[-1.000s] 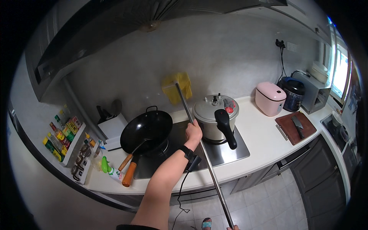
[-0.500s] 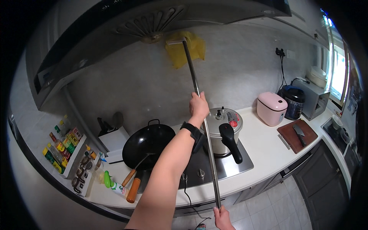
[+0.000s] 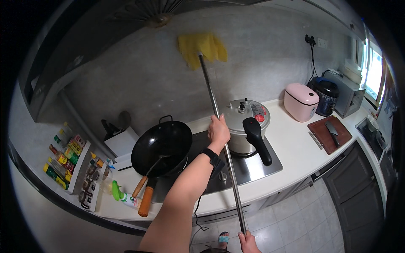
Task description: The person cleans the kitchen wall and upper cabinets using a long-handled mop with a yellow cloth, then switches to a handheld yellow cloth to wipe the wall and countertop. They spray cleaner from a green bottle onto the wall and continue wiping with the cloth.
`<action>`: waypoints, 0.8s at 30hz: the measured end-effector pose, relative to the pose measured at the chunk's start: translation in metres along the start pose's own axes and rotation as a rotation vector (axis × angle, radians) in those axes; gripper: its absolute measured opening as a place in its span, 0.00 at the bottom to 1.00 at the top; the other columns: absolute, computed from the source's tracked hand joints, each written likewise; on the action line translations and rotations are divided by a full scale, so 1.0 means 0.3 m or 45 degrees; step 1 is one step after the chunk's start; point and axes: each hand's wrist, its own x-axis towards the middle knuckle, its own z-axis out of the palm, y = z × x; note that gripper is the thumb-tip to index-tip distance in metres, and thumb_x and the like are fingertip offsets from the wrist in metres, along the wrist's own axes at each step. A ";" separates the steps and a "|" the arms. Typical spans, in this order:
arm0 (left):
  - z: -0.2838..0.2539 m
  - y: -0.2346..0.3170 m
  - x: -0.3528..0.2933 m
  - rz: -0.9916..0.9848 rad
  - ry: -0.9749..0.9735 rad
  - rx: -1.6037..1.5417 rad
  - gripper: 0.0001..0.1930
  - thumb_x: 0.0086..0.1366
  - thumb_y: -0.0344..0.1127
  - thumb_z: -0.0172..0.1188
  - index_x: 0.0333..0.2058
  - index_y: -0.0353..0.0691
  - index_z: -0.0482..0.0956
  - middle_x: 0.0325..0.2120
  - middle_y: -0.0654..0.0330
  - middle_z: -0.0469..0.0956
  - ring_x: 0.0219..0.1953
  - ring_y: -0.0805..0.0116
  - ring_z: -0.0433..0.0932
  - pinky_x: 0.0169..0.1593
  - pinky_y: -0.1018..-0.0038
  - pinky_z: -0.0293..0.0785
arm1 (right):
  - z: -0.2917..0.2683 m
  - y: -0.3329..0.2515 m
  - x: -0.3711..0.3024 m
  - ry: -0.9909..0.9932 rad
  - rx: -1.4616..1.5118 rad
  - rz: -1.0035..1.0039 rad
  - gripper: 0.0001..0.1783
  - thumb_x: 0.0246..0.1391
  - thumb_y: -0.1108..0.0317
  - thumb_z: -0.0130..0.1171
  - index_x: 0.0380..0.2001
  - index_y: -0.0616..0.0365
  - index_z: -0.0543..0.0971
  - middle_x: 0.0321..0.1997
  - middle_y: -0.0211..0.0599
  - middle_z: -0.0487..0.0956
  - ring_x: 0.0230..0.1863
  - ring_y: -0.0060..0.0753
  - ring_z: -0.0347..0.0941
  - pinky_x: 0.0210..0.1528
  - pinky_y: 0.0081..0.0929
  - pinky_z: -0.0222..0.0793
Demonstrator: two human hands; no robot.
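Both clamped on pole point(image 3: 234, 189): left hand point(image 3: 219, 130) mid-shaft, right hand point(image 3: 248, 243) past counter's point(image 3: 291, 139) front edge. Likely stiff, light; grip wide.

Pole point(image 3: 209, 84): top end hidden by yellow cloth; bottom end out of sight at my right hand point(image 3: 248, 242).
Yellow cloth point(image 3: 203, 44): edges slightly blurred; underside hidden.
My right hand: cut off near the wrist by the lower edge.
My left hand point(image 3: 219, 131): fingertips mostly hidden round the pole.
My left forearm point(image 3: 181, 202): cut off below; covers part of the stove point(image 3: 261, 164).
Cable point(image 3: 197, 213): upper end hidden behind that forearm.
Bottles point(image 3: 63, 158): labels too small to read.
Range hood point(image 3: 84, 46): cut off above.
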 end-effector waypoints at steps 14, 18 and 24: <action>0.119 -0.204 -0.199 -0.199 -0.153 0.057 0.23 0.66 0.53 0.34 0.40 0.35 0.62 0.35 0.41 0.75 0.40 0.41 0.74 0.43 0.53 0.69 | -0.076 0.172 -0.218 -0.201 -0.067 0.305 0.22 0.57 0.59 0.47 0.40 0.74 0.68 0.30 0.67 0.71 0.30 0.58 0.71 0.31 0.40 0.67; 0.139 -0.257 -0.259 -0.268 -0.193 0.046 0.23 0.67 0.52 0.34 0.40 0.34 0.62 0.35 0.39 0.74 0.41 0.40 0.73 0.44 0.53 0.68 | -0.074 0.315 -0.280 -0.293 -0.359 0.238 0.21 0.56 0.58 0.48 0.38 0.71 0.69 0.30 0.57 0.75 0.29 0.51 0.74 0.30 0.36 0.69; 0.192 -0.363 -0.338 -0.398 -0.255 -0.004 0.24 0.66 0.52 0.36 0.40 0.34 0.65 0.37 0.38 0.73 0.43 0.40 0.72 0.45 0.54 0.68 | -0.067 0.470 -0.387 -0.192 -0.411 0.400 0.21 0.57 0.55 0.48 0.34 0.68 0.70 0.26 0.50 0.77 0.28 0.44 0.74 0.29 0.34 0.68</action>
